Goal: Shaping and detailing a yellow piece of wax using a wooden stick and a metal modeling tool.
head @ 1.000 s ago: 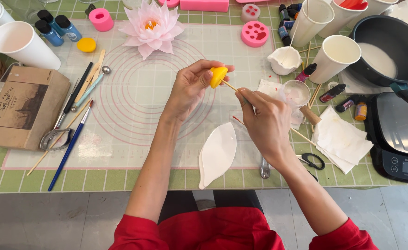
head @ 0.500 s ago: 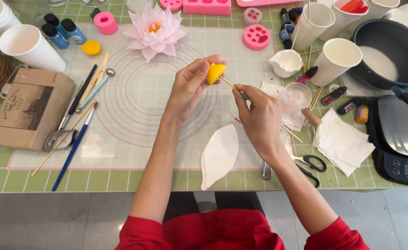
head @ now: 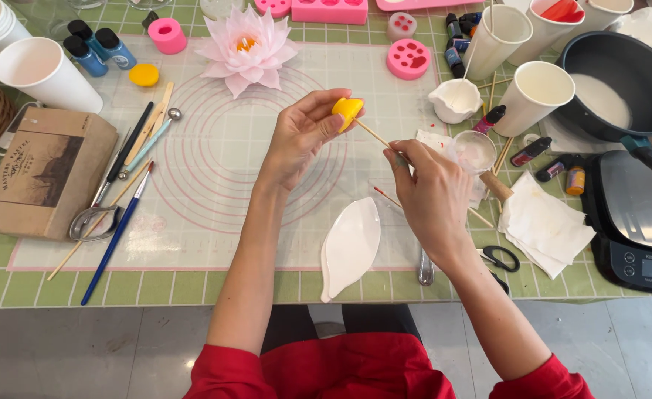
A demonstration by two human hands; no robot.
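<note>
1. The left hand (head: 300, 137) pinches a small yellow wax piece (head: 347, 110) between thumb and fingertips, fingers curled narrowly around it, above the silicone mat (head: 215, 177).
2. The right hand (head: 429, 196) closes its fingers on a thin wooden skewer (head: 374, 135), whose tip touches the underside of the yellow piece.
3. Just below the hands a white leaf-shaped mould (head: 350, 245) lies flat on the mat.
4. A second red-tipped stick (head: 386, 196) lies beside the right hand.
5. Farther out: a pink wax lotus (head: 246, 46) at the mat's top, paper cups (head: 537, 92) and a dark pot (head: 618, 77) to the right, brushes (head: 119, 229) to the left.
</note>
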